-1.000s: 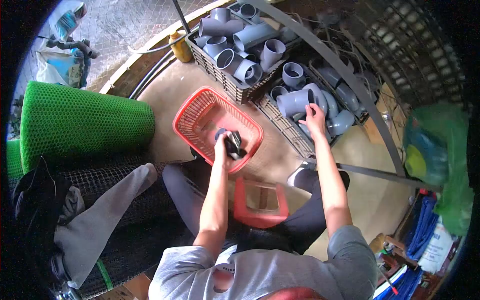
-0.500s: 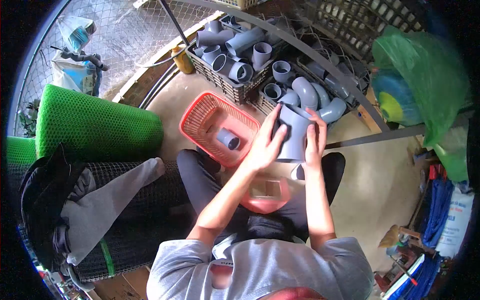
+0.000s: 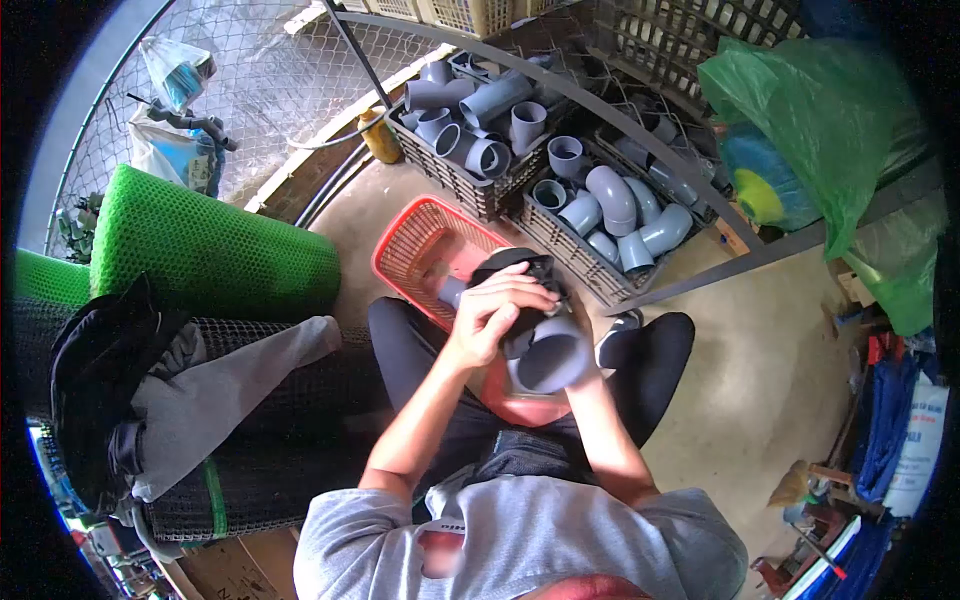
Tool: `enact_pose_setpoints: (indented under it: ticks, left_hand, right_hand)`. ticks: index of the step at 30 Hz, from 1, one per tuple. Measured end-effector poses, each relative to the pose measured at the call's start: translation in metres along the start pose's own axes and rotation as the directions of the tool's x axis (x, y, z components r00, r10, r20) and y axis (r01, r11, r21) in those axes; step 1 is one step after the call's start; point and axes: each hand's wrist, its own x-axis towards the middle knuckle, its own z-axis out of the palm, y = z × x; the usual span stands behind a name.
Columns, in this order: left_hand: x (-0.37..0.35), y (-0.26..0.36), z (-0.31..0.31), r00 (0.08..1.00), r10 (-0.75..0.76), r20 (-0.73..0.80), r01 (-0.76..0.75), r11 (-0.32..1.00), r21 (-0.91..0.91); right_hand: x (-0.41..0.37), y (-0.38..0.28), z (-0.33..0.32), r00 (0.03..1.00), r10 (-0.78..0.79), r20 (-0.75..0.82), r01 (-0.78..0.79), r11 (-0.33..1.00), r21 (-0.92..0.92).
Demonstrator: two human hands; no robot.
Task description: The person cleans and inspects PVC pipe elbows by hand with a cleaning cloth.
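A grey pipe fitting is held over my lap, its round open end facing me. My left hand presses a black cloth against the far side of the fitting, fingers closed over it. From the right my right hand supports the fitting; its fingers are hidden behind it. A red plastic basket stands just beyond, with a small grey fitting inside, partly covered by my left hand. Below the held fitting, a pink container shows between my legs.
Dark crates of grey pipe fittings stand ahead, with curved elbows in the right one. Green mesh rolls and a draped grey garment lie left. A metal bar crosses at right, near a green plastic bag.
The large fitting has come down closer to my body and tilted its opening towards me. A black cloth is now under my left hand. The view has shifted slightly.
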Motion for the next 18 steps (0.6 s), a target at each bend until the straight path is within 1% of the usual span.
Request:
enact_pose_setpoints:
  ticks: [1,2,3,4,5,7,9,10,11,12,14,15,17,18]
  left_hand:
    - [0.000,0.002,0.011,0.996,-0.025,-0.080,0.020,0.997,-0.073]
    - [-0.001,0.002,0.021,0.999,-0.045,0.011,0.044,0.997,0.057]
    - [-0.004,0.003,0.030,0.999,0.008,0.049,-0.016,0.984,0.175]
    - [-0.005,0.009,0.036,0.998,0.031,0.060,-0.040,0.985,0.165]
    - [-0.002,0.014,0.040,0.996,0.060,0.073,-0.071,0.986,0.152]
    - [-0.005,0.015,0.048,0.970,0.161,0.180,-0.198,0.958,0.208]
    - [-0.003,0.023,0.049,0.929,0.192,0.315,-0.252,0.954,0.163]
    - [0.003,0.033,0.046,0.908,0.107,0.406,-0.190,0.967,0.172]
    - [0.005,0.029,0.041,0.908,0.112,0.405,-0.194,0.966,0.170]
    - [0.008,0.021,0.036,0.929,0.078,0.361,-0.139,0.979,0.146]
    - [0.007,-0.002,0.032,0.967,0.006,0.253,-0.037,0.992,0.120]
    - [0.003,-0.012,0.030,0.974,-0.051,0.223,0.039,0.998,0.057]
    - [-0.001,-0.009,0.039,0.983,-0.102,0.150,0.109,0.993,-0.038]
    - [-0.006,-0.010,0.045,0.987,-0.088,0.133,0.103,0.989,-0.105]
  right_hand:
    - [0.000,0.003,-0.008,0.991,0.106,0.078,-0.127,0.935,0.332]
    - [0.001,0.013,-0.056,0.982,0.169,0.079,-0.182,0.773,0.607]
    - [-0.006,0.008,-0.053,0.985,0.156,0.081,-0.175,0.853,0.491]
    - [-0.010,0.003,-0.040,0.989,0.141,0.050,-0.149,0.937,0.317]
    - [-0.013,-0.001,-0.034,0.992,0.121,0.026,-0.124,0.972,0.197]
    - [-0.019,-0.005,-0.031,0.994,0.111,-0.001,-0.110,0.990,0.092]
    - [-0.020,-0.008,-0.030,0.995,0.101,-0.018,-0.101,0.995,0.009]
    - [-0.021,-0.010,-0.030,0.995,0.101,-0.019,-0.101,0.995,-0.020]
    - [-0.023,-0.012,-0.032,0.995,0.097,-0.021,-0.098,0.994,-0.048]
    - [-0.021,-0.017,-0.035,0.995,0.095,-0.038,-0.097,0.993,-0.063]
    - [-0.011,-0.036,-0.033,0.989,0.079,-0.121,-0.094,0.988,-0.126]
    - [-0.002,-0.051,-0.003,0.962,0.047,-0.271,-0.103,0.975,-0.195]
    - [0.005,-0.077,-0.028,0.972,-0.151,-0.183,0.070,0.920,-0.387]
    - [0.002,-0.083,-0.011,0.965,-0.149,-0.214,0.090,0.960,-0.264]
